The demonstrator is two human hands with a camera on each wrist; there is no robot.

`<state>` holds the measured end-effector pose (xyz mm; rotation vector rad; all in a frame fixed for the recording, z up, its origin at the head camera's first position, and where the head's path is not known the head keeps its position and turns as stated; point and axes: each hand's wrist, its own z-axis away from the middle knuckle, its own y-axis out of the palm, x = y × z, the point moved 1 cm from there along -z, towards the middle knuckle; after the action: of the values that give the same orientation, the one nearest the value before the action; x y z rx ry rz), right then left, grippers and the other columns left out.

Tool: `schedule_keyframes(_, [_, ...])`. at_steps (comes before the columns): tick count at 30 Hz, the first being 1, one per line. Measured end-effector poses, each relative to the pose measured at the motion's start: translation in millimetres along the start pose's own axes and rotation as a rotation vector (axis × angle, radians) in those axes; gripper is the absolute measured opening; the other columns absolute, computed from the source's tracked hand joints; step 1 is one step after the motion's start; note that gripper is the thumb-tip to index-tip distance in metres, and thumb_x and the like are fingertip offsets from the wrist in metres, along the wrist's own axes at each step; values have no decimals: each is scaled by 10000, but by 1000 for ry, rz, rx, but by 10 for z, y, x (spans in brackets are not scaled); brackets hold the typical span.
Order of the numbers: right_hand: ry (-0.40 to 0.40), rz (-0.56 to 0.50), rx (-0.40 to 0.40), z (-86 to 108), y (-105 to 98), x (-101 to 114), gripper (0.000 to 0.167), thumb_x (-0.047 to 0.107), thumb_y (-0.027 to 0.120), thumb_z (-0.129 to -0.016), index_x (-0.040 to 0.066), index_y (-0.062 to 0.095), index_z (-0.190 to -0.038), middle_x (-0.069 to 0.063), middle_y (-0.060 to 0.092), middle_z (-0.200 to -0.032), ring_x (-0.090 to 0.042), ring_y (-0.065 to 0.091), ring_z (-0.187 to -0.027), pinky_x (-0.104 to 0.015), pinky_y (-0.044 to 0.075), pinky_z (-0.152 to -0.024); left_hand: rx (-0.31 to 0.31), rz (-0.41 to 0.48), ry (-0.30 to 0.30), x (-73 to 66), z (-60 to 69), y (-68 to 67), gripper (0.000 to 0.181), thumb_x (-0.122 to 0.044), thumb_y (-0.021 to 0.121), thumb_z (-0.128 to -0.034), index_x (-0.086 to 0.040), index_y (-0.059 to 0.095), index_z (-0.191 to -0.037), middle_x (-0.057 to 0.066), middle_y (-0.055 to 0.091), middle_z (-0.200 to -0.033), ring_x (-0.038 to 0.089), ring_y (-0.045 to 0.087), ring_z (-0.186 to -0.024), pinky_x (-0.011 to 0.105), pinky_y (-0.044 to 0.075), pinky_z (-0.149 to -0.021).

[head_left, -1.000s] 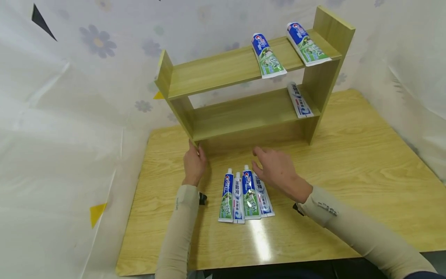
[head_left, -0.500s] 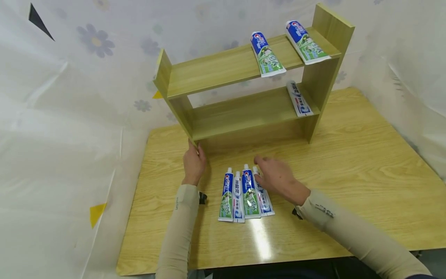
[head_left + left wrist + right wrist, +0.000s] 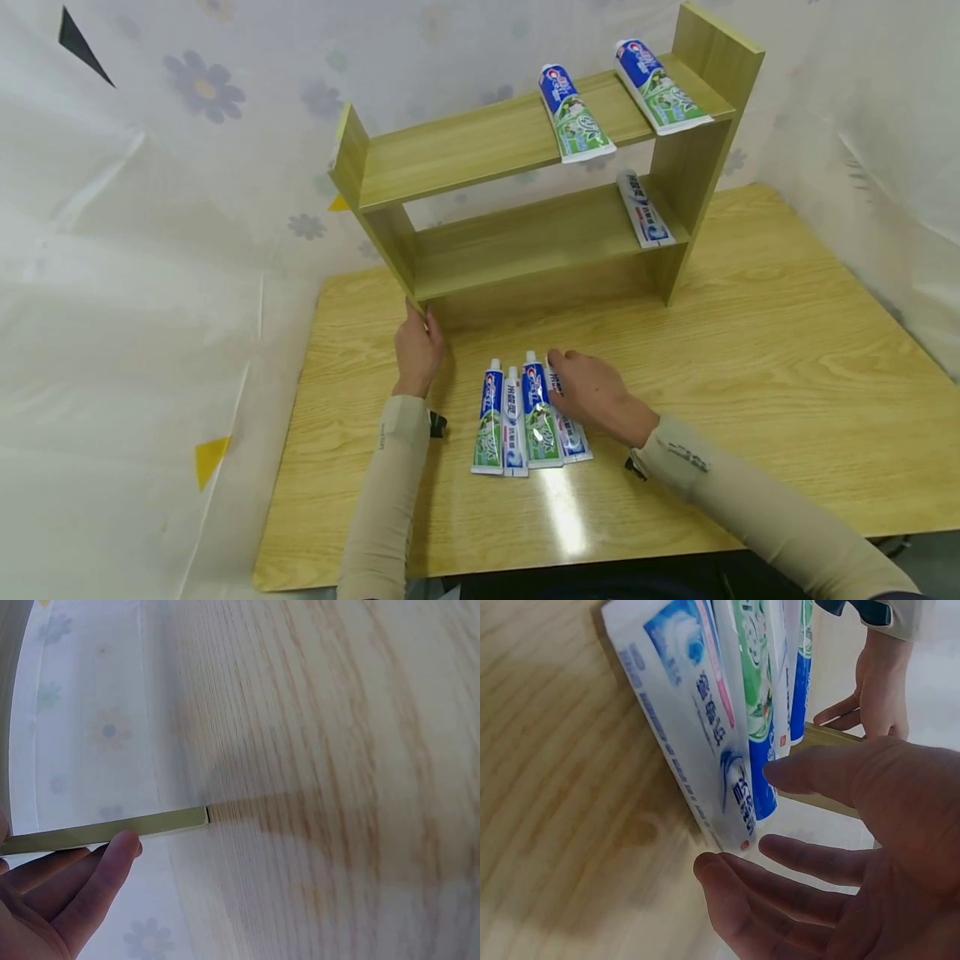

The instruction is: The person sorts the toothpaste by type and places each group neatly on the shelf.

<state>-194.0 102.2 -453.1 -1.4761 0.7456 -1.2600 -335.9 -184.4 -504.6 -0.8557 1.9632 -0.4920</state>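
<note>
My left hand [image 3: 417, 354] grips the lower left side panel of a wooden two-tier shelf [image 3: 457, 171]. In the left wrist view its fingers [image 3: 101, 889] lie along the panel edge. Four things would be too many to count, so several toothpaste tubes lie side by side, caps toward the shelf. My right hand [image 3: 596, 396] hovers over the rightmost one, a white toothpaste tube [image 3: 682, 697], hiding its upper part. In the right wrist view, thumb and fingers are apart around its cap end. Beside it lies a blue-green toothpaste tube [image 3: 542, 417].
Two blue-green toothpaste tubes lie on the upper tier, one being the left tube [image 3: 573, 117] and one the right tube [image 3: 660, 87]. A white tube [image 3: 645, 212] lies on the lower tier's right end. The wooden table [image 3: 787, 400] ends at a front edge.
My right hand has lowered and come slightly nearer, over the rightmost white toothpaste tube. My left hand stays on the shelf panel.
</note>
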Motion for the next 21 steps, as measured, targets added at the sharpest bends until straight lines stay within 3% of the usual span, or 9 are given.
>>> schedule_keyframes(2, [-3,-1,4,5,28,0,546,262,818,-976,-21,608,-1393,-237,745,-1158,-312,747,-883,-395,641,-697,-5,-15,-13,186,-18,120,375,-207,493,-1140,-74,505,-1490,162,723,-781,181,574,-514,486,475,-499])
schedule_keyframes(4, [7,-14,6,10,54,1,557,254,824,-974,-17,594,-1403,-239,741,-1162,-314,746,-887,-400,643,-704,-11,-33,-10,264,-27,170,366,-215,493,-1139,-90,509,-1482,132,697,-747,153,530,-493,461,430,-467])
schedule_keyframes(7, [29,-41,5,7,96,3,569,230,822,-971,-18,568,-1415,-235,738,-1134,-274,715,-807,-366,613,-640,2,-3,3,110,-8,70,378,-228,459,-1155,-66,498,-1495,170,672,-726,200,513,-481,470,398,-451])
schedule_keyframes(10, [47,-69,-2,0,135,6,578,195,811,-959,-33,549,-1421,-230,732,-1092,-229,655,-715,-315,558,-563,18,29,5,-151,12,-84,378,-222,434,-1165,6,505,-1458,254,682,-761,296,565,-517,498,441,-481])
schedule_keyframes(12, [53,-76,-9,-3,151,14,581,179,810,-946,-47,545,-1412,-231,724,-1068,-221,634,-689,-299,538,-540,6,55,16,-44,-18,-26,394,-265,415,-1175,1,507,-1451,218,701,-770,278,597,-544,460,479,-510])
schedule_keyframes(17, [71,-78,-6,-2,149,50,598,166,814,-933,-57,526,-1407,-237,704,-1053,-232,631,-691,-304,547,-539,-12,11,7,236,-54,151,387,-299,427,-1169,-91,506,-1485,130,720,-769,174,589,-534,463,458,-485])
schedule_keyframes(19, [77,-80,0,-2,144,56,604,164,809,-940,-53,515,-1420,-245,702,-1069,-233,634,-696,-307,551,-544,15,-18,-15,94,-19,73,357,-213,474,-1150,-46,515,-1464,189,728,-795,230,610,-542,505,474,-499])
schedule_keyframes(21, [79,-86,0,-1,139,57,619,154,808,-936,-54,506,-1434,-259,701,-1081,-235,630,-688,-305,549,-538,6,-18,-6,84,-24,67,346,-193,474,-1147,-21,520,-1443,217,732,-811,266,628,-558,511,482,-509])
